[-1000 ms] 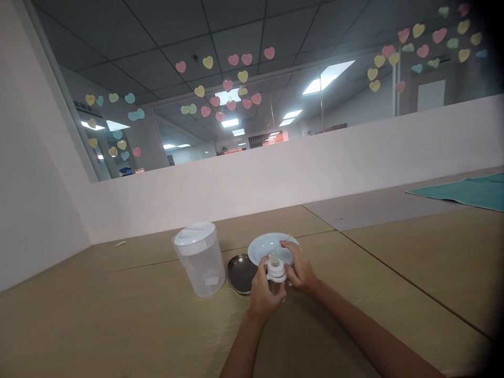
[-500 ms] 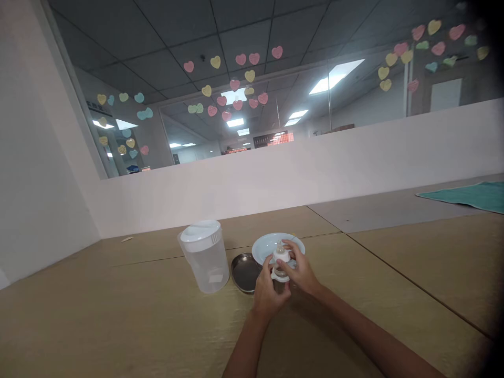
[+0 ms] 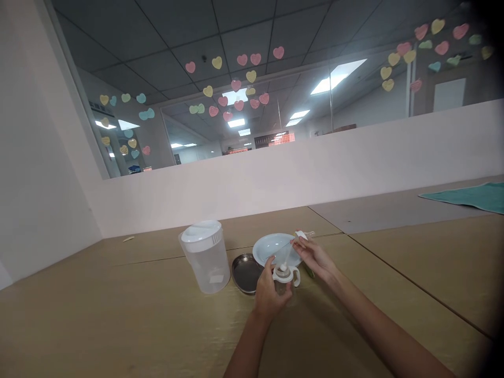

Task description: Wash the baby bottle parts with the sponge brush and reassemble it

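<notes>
Fingers of the left hand (image 3: 268, 295) wrapped around a small cup (image 3: 284, 280) with white handles and a white collar, standing upright on the wooden table (image 3: 157, 320), just in front of the plate. Right hand (image 3: 317, 258) raised a little above and to the right of the cup, thumb and fingertips pinched on the top end of a thin clear straw (image 3: 288, 253) (the piece at its tip looks white and small, exact shape too blurred to tell). Straw slanted down and to the left, lower end at the mouth of the cup; cannot tell how deep inside. Directly behind the cup, a pale blue plate (image 3: 264, 245), partly hidden by the straw and the right fingers. Left of the plate and touching its edge in this view, a shallow round metal dish (image 3: 243, 273), dark and shiny. Further left, near the dish but apart from it, a translucent plastic pitcher (image 3: 205, 257) with a white lid, upright. Something small and greenish lying on the table just under the right hand, too hidden to name. Far to the right, well apart, a teal cloth (image 3: 468, 195) spread flat. Behind the table a low white wall (image 3: 315, 168), above it glass with pastel heart stickers (image 3: 236, 84).
</notes>
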`<state>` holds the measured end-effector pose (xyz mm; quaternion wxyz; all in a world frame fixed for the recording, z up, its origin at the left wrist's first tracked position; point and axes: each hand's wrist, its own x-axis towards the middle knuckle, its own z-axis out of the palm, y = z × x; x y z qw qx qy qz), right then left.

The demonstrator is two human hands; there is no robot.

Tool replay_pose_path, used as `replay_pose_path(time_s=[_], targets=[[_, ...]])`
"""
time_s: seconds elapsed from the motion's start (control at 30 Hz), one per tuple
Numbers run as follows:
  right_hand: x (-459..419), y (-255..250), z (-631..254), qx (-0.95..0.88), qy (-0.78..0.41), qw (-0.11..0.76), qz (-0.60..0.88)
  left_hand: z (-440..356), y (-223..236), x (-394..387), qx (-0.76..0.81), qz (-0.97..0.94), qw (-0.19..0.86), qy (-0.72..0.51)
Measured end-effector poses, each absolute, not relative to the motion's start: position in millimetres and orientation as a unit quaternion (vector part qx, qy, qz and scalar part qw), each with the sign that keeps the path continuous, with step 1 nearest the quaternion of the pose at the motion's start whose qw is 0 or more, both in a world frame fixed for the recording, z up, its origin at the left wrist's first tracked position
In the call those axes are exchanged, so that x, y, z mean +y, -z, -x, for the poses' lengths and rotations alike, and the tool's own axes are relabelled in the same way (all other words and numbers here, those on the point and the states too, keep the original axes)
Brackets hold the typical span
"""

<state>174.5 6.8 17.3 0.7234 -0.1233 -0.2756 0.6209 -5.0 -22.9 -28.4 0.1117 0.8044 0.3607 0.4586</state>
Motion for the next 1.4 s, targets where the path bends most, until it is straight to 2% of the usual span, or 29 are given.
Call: replay_pose_path(time_s=[0.4,0.77,0.83,0.93,1.13,1.23,1.4], targets=[[24.0,-5.6,-184.5,-0.268,-0.559,0.768,0.162,4.6,28.1,-22.8,0.367,-0.804,0.104,-0.456],[37.6,18.1,-187.4,-0.315,-0.338,0.810,0.360,4.7,26.5,-23.3,0.364,-0.805,0.115,-0.454],[35.4,18.8,-187.7,-0.393,-0.226,0.789,0.415,4.6,26.9,-23.0,0.369,-0.805,0.109,-0.452],[30.6,19.5,-184.4,-0.532,-0.066,0.702,0.470,4.6,27.1,-22.6,0.366,-0.807,0.102,-0.453],[26.9,25.4,-177.7,-0.641,0.039,0.561,0.523,4.4,27.1,-22.0,0.362,-0.807,0.107,-0.454],[27.3,26.6,-178.2,-0.642,0.083,0.545,0.533,4.2,27.6,-21.7,0.361,-0.808,0.103,-0.453],[24.9,26.0,-179.2,-0.605,0.079,0.585,0.534,4.2,28.0,-21.9,0.369,-0.809,0.095,-0.448]])
